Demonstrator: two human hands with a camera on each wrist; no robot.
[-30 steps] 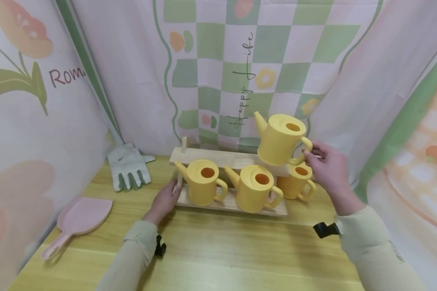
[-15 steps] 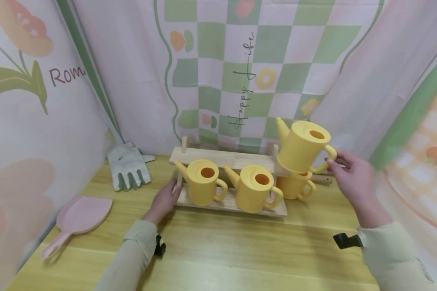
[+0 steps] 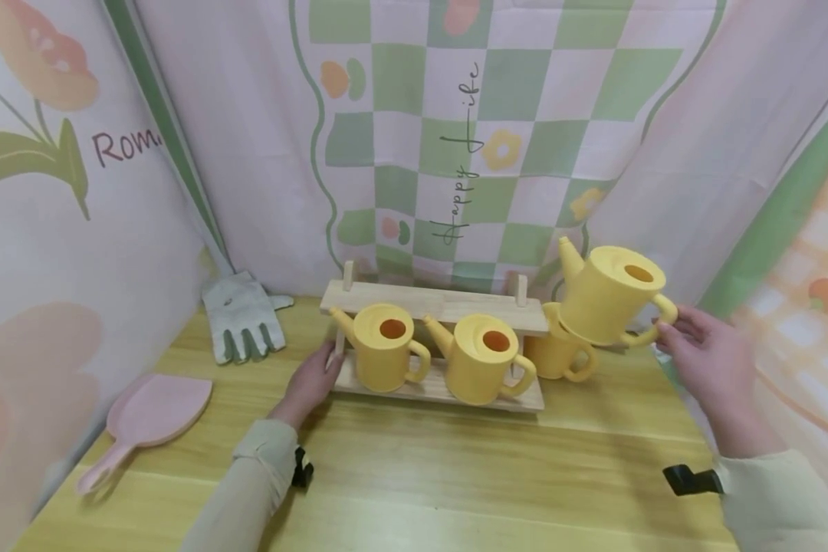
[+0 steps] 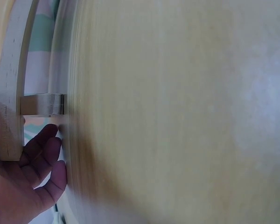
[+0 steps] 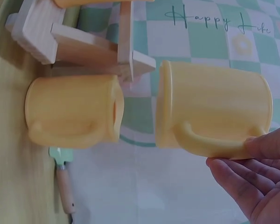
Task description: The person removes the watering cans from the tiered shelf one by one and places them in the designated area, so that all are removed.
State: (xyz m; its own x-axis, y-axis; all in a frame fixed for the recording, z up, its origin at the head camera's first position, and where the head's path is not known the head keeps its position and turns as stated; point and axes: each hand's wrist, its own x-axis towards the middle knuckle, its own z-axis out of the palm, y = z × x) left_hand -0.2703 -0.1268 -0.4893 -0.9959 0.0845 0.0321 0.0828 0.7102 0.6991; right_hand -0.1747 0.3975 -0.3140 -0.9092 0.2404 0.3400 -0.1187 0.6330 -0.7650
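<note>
My right hand (image 3: 717, 372) pinches the handle of a yellow watering can (image 3: 607, 299), raised at the right, its spout toward the upper left. In the right wrist view, thumb and fingers meet on that handle (image 5: 214, 145). A second yellow can (image 3: 548, 356) stands on the table by the rack's right end, partly hidden behind the raised one. Two more cans, a left one (image 3: 382, 364) and a right one (image 3: 479, 372), stand on the lower shelf of a wooden two-tier rack (image 3: 435, 303). My left hand (image 3: 310, 383) grips the left end of the rack's lower board (image 4: 11, 107).
A grey-white work glove (image 3: 241, 310) lies at the back left of the wooden table (image 3: 400, 475). Nearer is a pink dustpan (image 3: 155, 410). In the right wrist view a green tool with a wooden handle (image 5: 65, 189) lies beyond the standing can. Printed curtains (image 3: 248, 153) enclose the table.
My right hand has carried the watering can right and down, from above the rack's upper shelf to past its right end. The left hand stays on the rack.
</note>
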